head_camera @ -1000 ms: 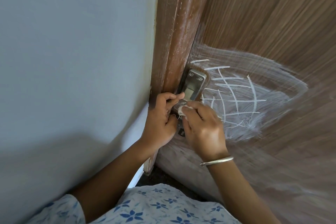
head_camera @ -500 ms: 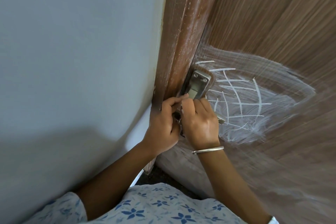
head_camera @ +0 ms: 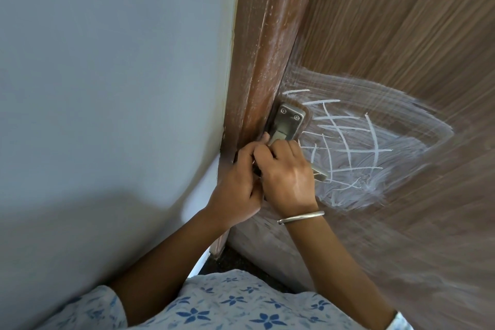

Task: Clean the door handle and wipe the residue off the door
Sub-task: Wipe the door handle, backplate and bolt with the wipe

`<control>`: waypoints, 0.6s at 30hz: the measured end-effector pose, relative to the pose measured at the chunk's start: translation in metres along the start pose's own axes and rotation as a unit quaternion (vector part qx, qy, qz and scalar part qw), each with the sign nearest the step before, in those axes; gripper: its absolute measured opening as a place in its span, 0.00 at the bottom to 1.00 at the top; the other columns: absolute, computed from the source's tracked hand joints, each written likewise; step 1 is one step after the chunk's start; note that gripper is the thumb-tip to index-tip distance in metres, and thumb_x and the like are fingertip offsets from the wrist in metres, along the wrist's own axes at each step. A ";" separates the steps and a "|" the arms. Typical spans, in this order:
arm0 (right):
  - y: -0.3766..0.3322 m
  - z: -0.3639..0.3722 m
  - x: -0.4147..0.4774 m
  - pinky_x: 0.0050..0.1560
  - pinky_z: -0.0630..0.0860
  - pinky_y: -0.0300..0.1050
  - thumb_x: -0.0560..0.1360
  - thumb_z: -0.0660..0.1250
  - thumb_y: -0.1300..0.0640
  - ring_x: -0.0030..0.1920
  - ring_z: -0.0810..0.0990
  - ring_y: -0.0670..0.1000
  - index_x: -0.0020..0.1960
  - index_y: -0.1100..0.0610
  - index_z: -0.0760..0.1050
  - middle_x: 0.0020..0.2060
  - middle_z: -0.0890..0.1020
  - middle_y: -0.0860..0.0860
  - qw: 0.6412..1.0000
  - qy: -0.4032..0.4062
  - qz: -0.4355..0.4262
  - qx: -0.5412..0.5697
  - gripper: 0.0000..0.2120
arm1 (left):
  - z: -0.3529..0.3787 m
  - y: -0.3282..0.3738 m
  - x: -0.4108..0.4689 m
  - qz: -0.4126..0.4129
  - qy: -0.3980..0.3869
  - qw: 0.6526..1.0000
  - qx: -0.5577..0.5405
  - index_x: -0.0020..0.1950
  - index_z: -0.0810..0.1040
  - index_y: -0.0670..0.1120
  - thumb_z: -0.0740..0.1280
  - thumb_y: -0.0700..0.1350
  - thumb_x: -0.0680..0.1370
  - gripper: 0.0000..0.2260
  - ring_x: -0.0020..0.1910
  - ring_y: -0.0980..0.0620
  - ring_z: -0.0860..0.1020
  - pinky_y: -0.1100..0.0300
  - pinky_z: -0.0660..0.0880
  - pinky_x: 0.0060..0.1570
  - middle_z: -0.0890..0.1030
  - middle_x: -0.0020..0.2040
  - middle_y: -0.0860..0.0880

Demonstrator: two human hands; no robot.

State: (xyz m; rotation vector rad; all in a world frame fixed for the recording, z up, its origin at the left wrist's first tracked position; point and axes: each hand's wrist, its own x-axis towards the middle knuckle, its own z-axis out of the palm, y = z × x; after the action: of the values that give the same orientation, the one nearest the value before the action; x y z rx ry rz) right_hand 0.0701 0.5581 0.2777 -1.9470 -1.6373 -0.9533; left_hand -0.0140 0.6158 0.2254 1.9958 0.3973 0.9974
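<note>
Soft, diffuse daylight lights the scene evenly, brightest on the pale wall [head_camera: 112, 56]. A broad, blurred shadow dims the wall's lower left. The plate of the door handle [head_camera: 290, 122] shows a dull sheen. The wide lens bows the door frame [head_camera: 267, 43], and the grain of the door [head_camera: 401, 21] smears toward the right edge.

Wall [head_camera: 107, 88]: plain pale blue-grey, fills the left half; broad soft shadow over its lower part. Door frame [head_camera: 267, 35]: brown wood with whitish scuffs, runs along the wall's right edge. Floor [head_camera: 235, 257]: dark, speckled, small patch at the frame's foot.
</note>
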 end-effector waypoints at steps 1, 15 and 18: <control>0.001 0.000 0.000 0.25 0.70 0.44 0.68 0.65 0.70 0.30 0.74 0.54 0.35 0.59 0.77 0.30 0.75 0.55 1.000 -0.003 0.002 0.002 0.08 | 0.000 -0.002 0.000 -0.001 0.001 1.000 0.003 0.73 0.57 0.50 0.66 0.33 0.75 0.31 0.66 0.66 0.67 0.71 0.67 0.62 0.65 0.68 0.60; 0.007 -0.001 -0.002 0.24 0.73 0.46 0.68 0.64 0.71 0.31 0.75 0.55 0.35 0.60 0.76 0.29 0.76 0.54 0.999 -0.033 -0.010 0.033 0.09 | 0.005 -0.012 -0.002 -0.022 -0.004 0.999 -0.031 0.73 0.57 0.51 0.64 0.31 0.73 0.33 0.69 0.59 0.68 0.65 0.69 0.63 0.63 0.71 0.60; 0.009 -0.001 0.002 0.26 0.73 0.47 0.71 0.61 0.71 0.30 0.74 0.55 0.34 0.60 0.76 0.29 0.76 0.54 0.999 -0.009 -0.009 0.042 0.11 | 0.006 -0.013 -0.003 -0.038 -0.004 0.999 -0.032 0.73 0.56 0.51 0.65 0.29 0.73 0.34 0.69 0.61 0.67 0.65 0.69 0.64 0.62 0.70 0.66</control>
State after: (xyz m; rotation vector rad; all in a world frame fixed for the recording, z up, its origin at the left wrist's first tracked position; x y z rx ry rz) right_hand 0.0786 0.5571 0.2803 -1.8925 -1.6799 -0.8614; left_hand -0.0105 0.6185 0.2111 1.9126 0.4272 0.9427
